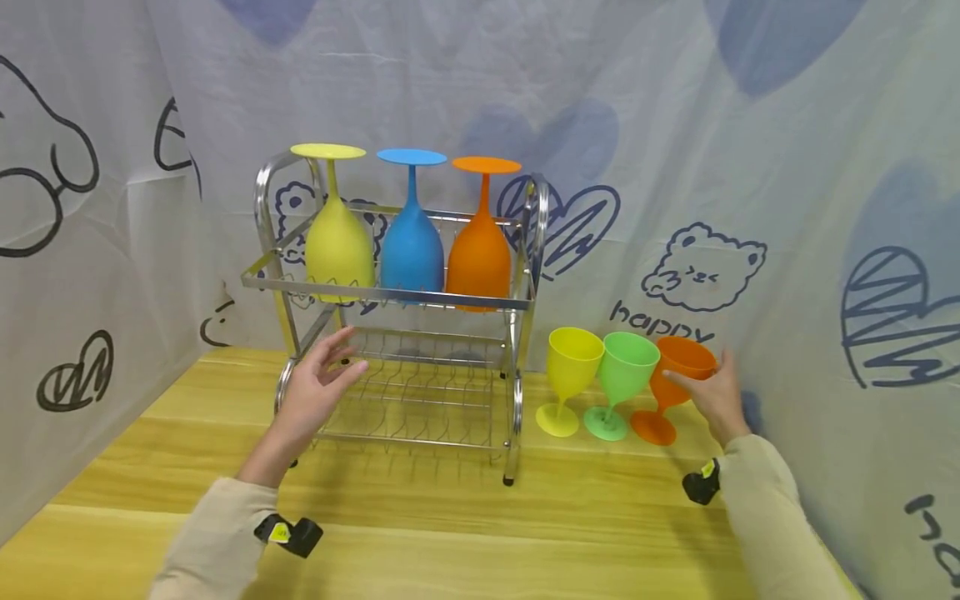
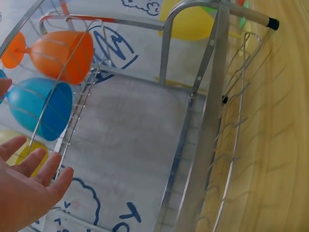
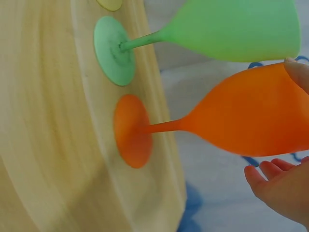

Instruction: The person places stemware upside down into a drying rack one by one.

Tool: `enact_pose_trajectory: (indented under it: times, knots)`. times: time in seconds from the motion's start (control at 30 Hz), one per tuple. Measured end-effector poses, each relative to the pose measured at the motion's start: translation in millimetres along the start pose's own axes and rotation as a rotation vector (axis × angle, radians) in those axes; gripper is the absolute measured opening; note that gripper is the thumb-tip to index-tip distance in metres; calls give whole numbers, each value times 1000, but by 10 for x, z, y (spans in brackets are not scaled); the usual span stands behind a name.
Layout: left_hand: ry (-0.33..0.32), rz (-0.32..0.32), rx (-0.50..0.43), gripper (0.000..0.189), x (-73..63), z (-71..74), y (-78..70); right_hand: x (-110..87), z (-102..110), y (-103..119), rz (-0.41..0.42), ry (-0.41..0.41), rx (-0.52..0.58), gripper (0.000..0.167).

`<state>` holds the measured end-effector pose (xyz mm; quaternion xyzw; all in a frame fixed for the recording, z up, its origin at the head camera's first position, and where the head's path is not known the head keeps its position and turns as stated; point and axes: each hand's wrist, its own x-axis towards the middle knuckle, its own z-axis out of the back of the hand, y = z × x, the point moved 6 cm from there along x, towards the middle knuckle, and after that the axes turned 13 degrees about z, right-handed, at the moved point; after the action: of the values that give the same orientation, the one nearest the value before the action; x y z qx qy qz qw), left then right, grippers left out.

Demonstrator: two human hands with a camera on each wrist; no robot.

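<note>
At the right, an orange goblet [image 1: 681,360] stands upright on the table. My right hand [image 1: 718,400] is around its bowl, with the thumb at the near side of the rim. In the right wrist view, the fingertips [image 3: 256,176] are a little apart from the bowl. A green goblet [image 1: 627,367] and a yellow goblet [image 1: 573,362] stand beside it in a row. My left hand [image 1: 318,387] is at the left front of a metal two-tier rack [image 1: 397,294], fingers spread and holding nothing. Upside down on the upper tier are yellow [image 1: 339,246], blue [image 1: 412,250] and orange [image 1: 480,258] goblets.
The rack's lower tier [image 1: 420,400] is wire with no goblets on it. A wood-grain table [image 1: 420,542] lies beneath everything. Printed cloth [image 1: 420,75] hangs behind and at both sides, close to the right hand.
</note>
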<state>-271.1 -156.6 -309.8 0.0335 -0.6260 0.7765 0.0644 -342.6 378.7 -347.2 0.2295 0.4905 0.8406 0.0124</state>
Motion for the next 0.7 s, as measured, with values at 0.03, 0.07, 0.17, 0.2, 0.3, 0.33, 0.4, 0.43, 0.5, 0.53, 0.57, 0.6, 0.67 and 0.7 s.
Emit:
enact_pose_trajectory:
  times: [0.03,0.07,0.17,0.2,0.3,0.33,0.4,0.43,0.5,0.53,0.57,0.6,0.67,0.7]
  knots:
    - [13,-5,-7,61,3,-30,9,-8,-11,-30,-4,-3,16,102]
    - [23,-14,-14,60,8,-59,18,-17,-23,-61,-16,-2,30,100]
    - [46,-43,-21,59,22,-142,36,-39,-49,-142,-48,-8,57,95]
    - [52,-53,-21,59,24,-166,38,-44,-58,-166,-59,-9,61,95]
    - [65,-68,-26,60,14,-241,20,-46,-85,-227,-78,-9,66,97]
    - [67,-69,-26,60,7,-266,10,-48,-95,-242,-81,-8,66,97]
    - [69,-73,-25,61,-6,-315,-11,-51,-115,-268,-84,-6,72,96]
    - [71,-75,-25,61,-11,-340,-21,-51,-123,-280,-85,-8,74,95]
    - [77,-81,-26,61,-21,-387,-40,-53,-133,-298,-89,-12,71,95]
    - [76,-82,-23,61,-25,-408,-47,-57,-137,-304,-95,-14,67,96]
    - [76,-80,-20,62,-30,-428,-51,-57,-139,-313,-97,-17,64,97]
    - [78,-84,-20,62,-36,-447,-60,-60,-142,-318,-101,-18,62,98]
    - [73,-82,-12,62,-44,-478,-66,-68,-146,-329,-113,-15,58,99]
    - [70,-84,-9,62,-48,-490,-68,-74,-146,-338,-123,-11,51,101]
